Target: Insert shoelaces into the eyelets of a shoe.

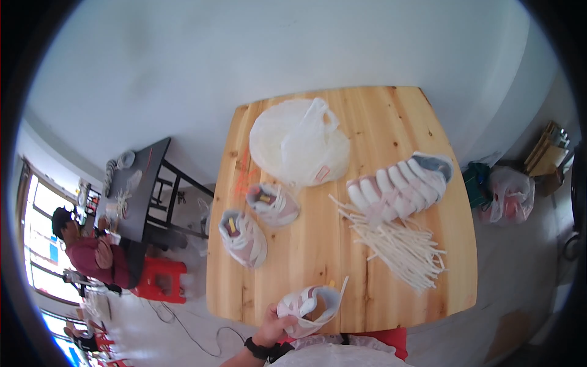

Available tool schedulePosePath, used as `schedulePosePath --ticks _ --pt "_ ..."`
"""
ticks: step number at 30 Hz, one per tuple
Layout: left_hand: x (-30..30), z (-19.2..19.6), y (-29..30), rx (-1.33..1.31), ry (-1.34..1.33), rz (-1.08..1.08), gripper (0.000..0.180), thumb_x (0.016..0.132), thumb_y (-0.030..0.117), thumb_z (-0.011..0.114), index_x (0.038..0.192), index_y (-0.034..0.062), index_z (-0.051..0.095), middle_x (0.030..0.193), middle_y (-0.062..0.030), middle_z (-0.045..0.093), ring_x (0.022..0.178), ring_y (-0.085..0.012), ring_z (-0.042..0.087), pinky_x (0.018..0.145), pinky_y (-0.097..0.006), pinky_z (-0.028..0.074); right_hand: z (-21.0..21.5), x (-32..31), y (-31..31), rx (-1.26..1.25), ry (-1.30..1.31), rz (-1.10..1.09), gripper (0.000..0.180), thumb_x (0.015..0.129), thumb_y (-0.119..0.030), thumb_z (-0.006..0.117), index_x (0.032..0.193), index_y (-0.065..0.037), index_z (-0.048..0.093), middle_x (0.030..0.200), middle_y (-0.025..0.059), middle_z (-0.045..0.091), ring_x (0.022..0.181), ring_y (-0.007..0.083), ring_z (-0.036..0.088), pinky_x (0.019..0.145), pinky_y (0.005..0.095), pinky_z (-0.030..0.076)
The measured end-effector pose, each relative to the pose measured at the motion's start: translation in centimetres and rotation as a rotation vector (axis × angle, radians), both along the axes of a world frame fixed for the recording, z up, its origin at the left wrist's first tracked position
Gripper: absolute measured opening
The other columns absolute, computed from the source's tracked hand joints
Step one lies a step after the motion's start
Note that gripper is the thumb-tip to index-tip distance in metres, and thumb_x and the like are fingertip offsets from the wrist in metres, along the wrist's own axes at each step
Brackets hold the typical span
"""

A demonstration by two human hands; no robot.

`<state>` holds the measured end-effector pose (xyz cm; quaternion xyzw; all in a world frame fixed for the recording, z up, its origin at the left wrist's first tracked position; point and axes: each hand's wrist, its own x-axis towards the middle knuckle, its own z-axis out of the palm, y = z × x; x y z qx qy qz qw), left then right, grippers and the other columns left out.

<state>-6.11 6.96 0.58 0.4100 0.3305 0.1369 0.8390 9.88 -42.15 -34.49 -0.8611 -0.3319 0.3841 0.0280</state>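
Observation:
My left hand [274,327], with a black band at its wrist, grips a small white and pink shoe upper [292,306] by its toe end, at the table's near edge. A white lace [344,292] sticks up from the upper's right side. My right hand does not show. Two like uppers with laces stand to the left, one shoe upper [252,248] nearer and another shoe upper [281,208] behind it. On the right lies a nested row of uppers [397,186], and in front of it a spread bundle of white laces [406,251].
A white plastic bag [293,140] lies at the back of the wooden table [318,251]. Bags [507,196] and cardboard [544,153] are on the floor at right. To the left, a person [98,257] sits on a red stool [160,280] at a dark table [143,189].

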Motion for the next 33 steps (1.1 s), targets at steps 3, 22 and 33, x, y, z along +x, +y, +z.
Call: schedulePosePath --ticks 3,22,33 --pt "-0.4 -1.0 -0.7 0.02 -0.085 0.108 0.048 0.079 0.018 0.073 0.118 -0.0031 0.058 0.103 -0.0125 0.068 0.087 -0.0222 0.069 0.081 -0.036 0.056 -0.2 -1.1 -4.4 -0.079 -0.019 0.039 0.021 0.082 -0.026 0.056 0.087 -0.01 0.069 0.084 0.0222 0.067 0.074 0.0361 0.066 0.064 0.0475 0.053" --pt "-0.7 -1.2 -1.4 0.242 -0.396 0.513 0.031 0.088 0.002 0.063 0.118 -0.0008 0.06 0.107 -0.0052 0.065 0.092 -0.0126 0.063 0.08 -0.029 0.051 31.5 4.0 8.1 1.064 -0.582 -0.562 0.018 0.098 -0.012 0.052 0.087 -0.001 0.062 0.075 -0.001 0.058 0.056 0.0047 0.043 0.05 0.0227 0.033" --pt "3.3 -1.2 -4.8 0.356 -0.275 0.278 0.034 0.086 0.002 0.064 0.119 -0.0011 0.062 0.11 -0.006 0.066 0.093 -0.0113 0.063 0.082 -0.028 0.05 41.4 0.3 30.7 1.36 -0.113 0.125 0.02 0.08 0.0 0.069 0.099 -0.002 0.063 0.09 0.0099 0.064 0.061 0.0148 0.059 0.051 0.026 0.045"
